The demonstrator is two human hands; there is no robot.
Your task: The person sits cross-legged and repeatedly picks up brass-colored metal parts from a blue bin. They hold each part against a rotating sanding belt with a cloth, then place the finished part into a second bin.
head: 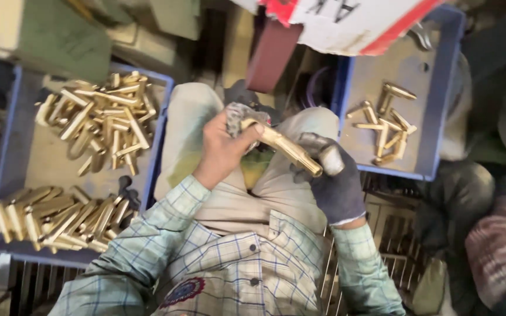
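Over the person's lap, the left hand (221, 149) is bare and closed around a grey rag (238, 117) wrapped over one end of a brass tube (285, 146). The right hand (332, 178), in a dark glove, grips the tube's other end between its fingers (329, 158), so the tube lies slanted between the two hands.

It looks like solid, stiff metal, fairly heavy for its size, and its polished skin is probably slippery. Holding it by both ends, with cloth or glove against the metal, seems the surest grip; the open rim may be sharp.

To the left of the hands stands a blue tray (162, 134) heaped with brass tubes (98, 120). Beyond the right hand, a second blue tray (440, 105) holds a few tubes (387, 123). Farther off lies a white and red card (346, 23).
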